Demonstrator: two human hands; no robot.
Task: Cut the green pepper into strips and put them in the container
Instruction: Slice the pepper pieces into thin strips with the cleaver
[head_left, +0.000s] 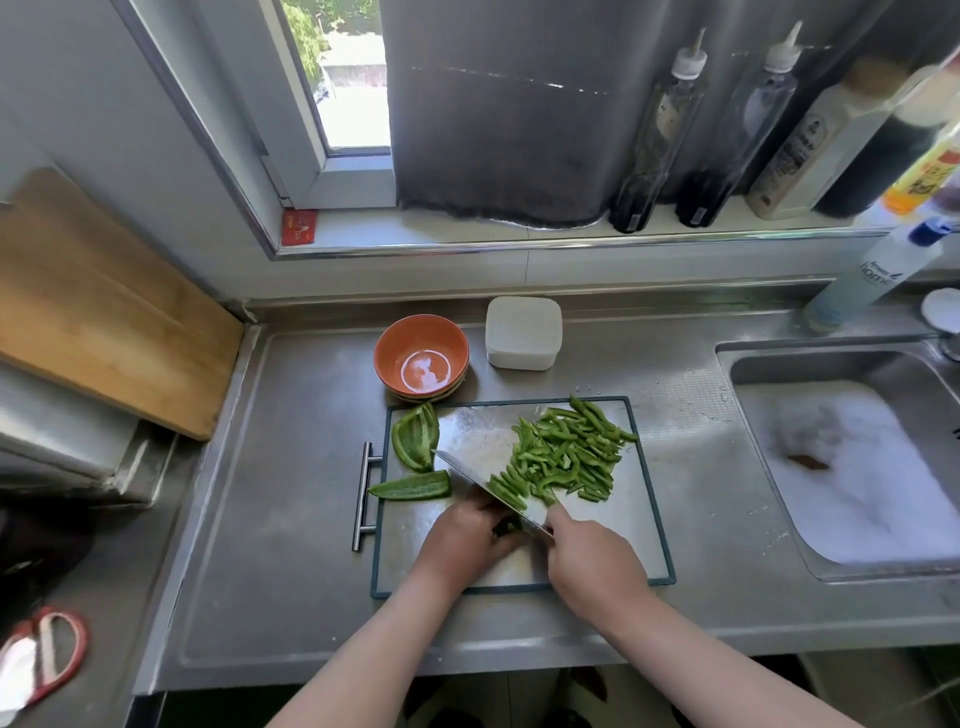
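Observation:
A steel cutting board (639, 530) with a dark rim lies on the counter. A heap of green pepper strips (569, 449) covers its far right part. Two uncut pepper pieces lie at its left: a wide one (415, 436) and a narrow one (413, 487). My right hand (589, 558) grips the handle of a cleaver (485, 480), whose blade stands on the board with several strips against it. My left hand (467, 535) holds a small pepper piece (508, 526) down beside the blade, fingers curled over it. An orange bowl (421, 356) and a white lidded container (523, 332) stand behind the board.
A sink (852, 457) full of foam lies to the right. Sauce bottles (727, 135) line the window sill, and a detergent bottle (872, 270) stands near the sink. A wooden board (104, 306) leans at the left.

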